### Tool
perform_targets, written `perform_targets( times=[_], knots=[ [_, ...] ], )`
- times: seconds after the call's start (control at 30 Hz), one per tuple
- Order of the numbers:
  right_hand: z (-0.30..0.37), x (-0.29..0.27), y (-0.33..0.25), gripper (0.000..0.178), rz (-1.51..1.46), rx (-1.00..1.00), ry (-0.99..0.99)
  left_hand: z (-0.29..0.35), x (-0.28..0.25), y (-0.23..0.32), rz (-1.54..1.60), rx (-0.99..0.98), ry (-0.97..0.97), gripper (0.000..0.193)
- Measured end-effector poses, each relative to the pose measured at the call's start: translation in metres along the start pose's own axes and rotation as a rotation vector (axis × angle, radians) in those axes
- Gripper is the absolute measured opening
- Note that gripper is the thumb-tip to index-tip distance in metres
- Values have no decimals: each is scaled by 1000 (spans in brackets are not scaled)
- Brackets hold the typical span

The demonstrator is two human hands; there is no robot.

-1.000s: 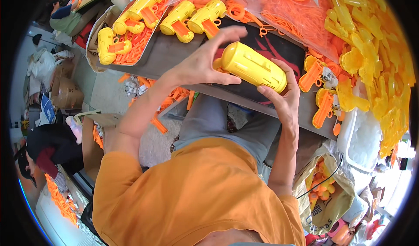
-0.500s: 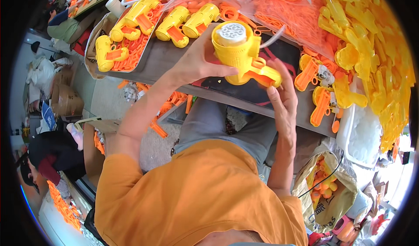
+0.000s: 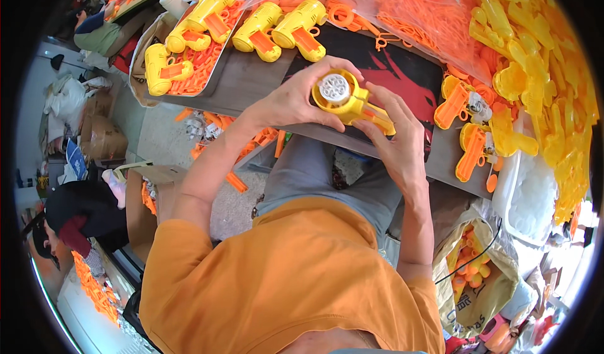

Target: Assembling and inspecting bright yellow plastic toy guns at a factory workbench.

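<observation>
Both hands hold a yellow toy bubble gun [image 3: 341,105] above the table, its round end with a white many-holed disc [image 3: 334,88] facing up toward me. My left hand [image 3: 296,99] wraps the barrel, thumb below it and fingers behind. My right hand [image 3: 399,131] grips the handle side with thumb and fingers, near an orange strip on the handle. Part of the gun is hidden by the hands. Several similar yellow gun bodies with orange grips lie at the far left, one of them a gun body [image 3: 301,28] near my left hand.
A dark mat with a red pattern [image 3: 402,71] covers part of the table. A tray [image 3: 214,80] of orange parts stands at left. Two opened gun halves [image 3: 454,102] lie at right beside a heap of yellow shells [image 3: 535,58]. A bag of orange pieces [image 3: 465,297] stands below.
The bubble gun has come lower and tilted, so its white disc faces me more squarely. My right hand has closed in on the handle. The white tube seen behind the gun no longer shows.
</observation>
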State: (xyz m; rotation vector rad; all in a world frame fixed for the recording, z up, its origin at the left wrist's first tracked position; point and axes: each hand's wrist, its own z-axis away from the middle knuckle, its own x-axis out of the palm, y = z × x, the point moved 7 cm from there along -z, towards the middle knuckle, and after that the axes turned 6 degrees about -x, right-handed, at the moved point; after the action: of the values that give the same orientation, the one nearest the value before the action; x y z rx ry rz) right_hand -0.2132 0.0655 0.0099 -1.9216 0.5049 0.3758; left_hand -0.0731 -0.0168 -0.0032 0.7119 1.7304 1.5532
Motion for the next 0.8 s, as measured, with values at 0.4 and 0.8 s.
perform_targets(
  times=[0.4, 0.8],
  knots=[
    [7, -11, -7, 46, -37, 39, 47, -11, 17, 19, -252, 120, -139, 67],
    [-1, -16, 18, 39, -34, 26, 46, -32, 19, 12, -325, 133, -107, 61]
  ],
)
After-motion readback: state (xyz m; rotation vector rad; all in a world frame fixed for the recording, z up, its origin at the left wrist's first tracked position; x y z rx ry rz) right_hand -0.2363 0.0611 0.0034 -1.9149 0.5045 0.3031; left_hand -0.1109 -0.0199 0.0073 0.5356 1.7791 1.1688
